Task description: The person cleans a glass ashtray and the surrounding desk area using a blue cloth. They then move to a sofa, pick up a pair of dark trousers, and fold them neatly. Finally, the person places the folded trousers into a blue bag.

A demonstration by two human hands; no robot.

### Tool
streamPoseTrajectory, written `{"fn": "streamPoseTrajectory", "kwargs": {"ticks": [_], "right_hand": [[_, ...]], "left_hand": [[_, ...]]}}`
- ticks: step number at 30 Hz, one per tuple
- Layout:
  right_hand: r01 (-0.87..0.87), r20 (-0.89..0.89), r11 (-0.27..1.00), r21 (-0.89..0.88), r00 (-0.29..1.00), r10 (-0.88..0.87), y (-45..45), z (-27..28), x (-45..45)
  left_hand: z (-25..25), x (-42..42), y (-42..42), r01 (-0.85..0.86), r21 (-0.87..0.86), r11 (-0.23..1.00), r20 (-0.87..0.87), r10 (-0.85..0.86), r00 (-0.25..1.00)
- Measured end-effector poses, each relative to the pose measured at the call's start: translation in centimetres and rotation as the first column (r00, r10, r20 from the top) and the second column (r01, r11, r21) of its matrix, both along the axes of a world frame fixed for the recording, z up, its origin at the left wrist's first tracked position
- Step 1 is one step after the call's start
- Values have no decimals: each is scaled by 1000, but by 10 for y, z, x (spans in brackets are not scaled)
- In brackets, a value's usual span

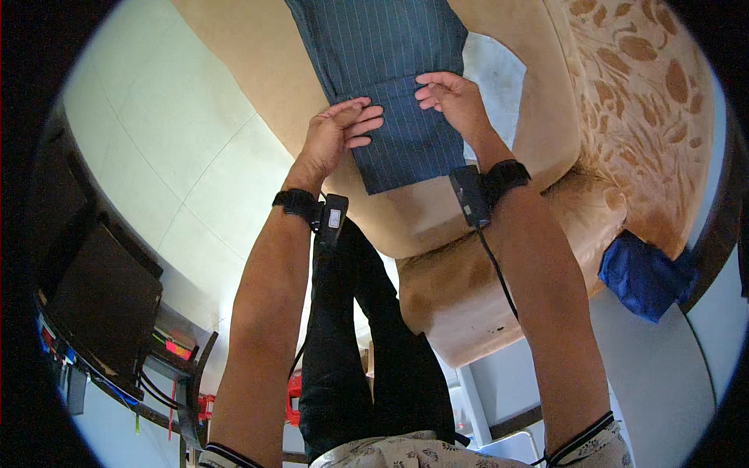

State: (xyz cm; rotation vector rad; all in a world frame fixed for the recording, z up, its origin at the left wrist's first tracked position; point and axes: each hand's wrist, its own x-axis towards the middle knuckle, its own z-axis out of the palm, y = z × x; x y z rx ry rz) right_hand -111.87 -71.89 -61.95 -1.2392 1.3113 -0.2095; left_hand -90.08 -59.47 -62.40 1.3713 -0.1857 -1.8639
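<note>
A dark blue pinstriped garment lies folded on the tan seat of a sofa. Across it runs a crosswise fold line, and its near end hangs close to the seat's front edge. My left hand is at the garment's left side, fingers apart over the cloth. On the right side is my right hand, its index finger stretched out and the other fingers slightly bent. Neither hand plainly grips the cloth; whether the fingertips touch it is hard to tell. Both wrists carry black straps with small black devices.
The sofa's leaf-patterned back rises on the right. A blue cloth or bag rests by its arm. Pale floor tiles lie to the left, with a dark chair further down. Cables run from the wrist devices along my arms.
</note>
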Motion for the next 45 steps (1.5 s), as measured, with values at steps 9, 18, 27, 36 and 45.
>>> {"fn": "streamPoseTrajectory", "kwargs": {"ticks": [9, 18, 27, 36, 45], "right_hand": [[-22, 149, 921, 390, 988, -40, 29, 50, -23], [100, 39, 966, 238, 993, -112, 63, 21, -42], [145, 94, 940, 310, 979, -182, 115, -5, -69], [9, -414, 977, -211, 905, -98, 136, 14, -91], [274, -325, 962, -4, 909, -260, 214, 6, -168]], "left_hand": [[26, -1, 20, 83, 10, 996, -162, -81, 983], [27, -21, 41, -21, -77, 997, -385, -11, 923], [3, -55, 91, 120, 92, 989, -297, -87, 951], [28, -48, 121, 80, 255, 964, 28, -90, 996], [64, 14, 125, 26, 391, 920, 225, -124, 966]]}}
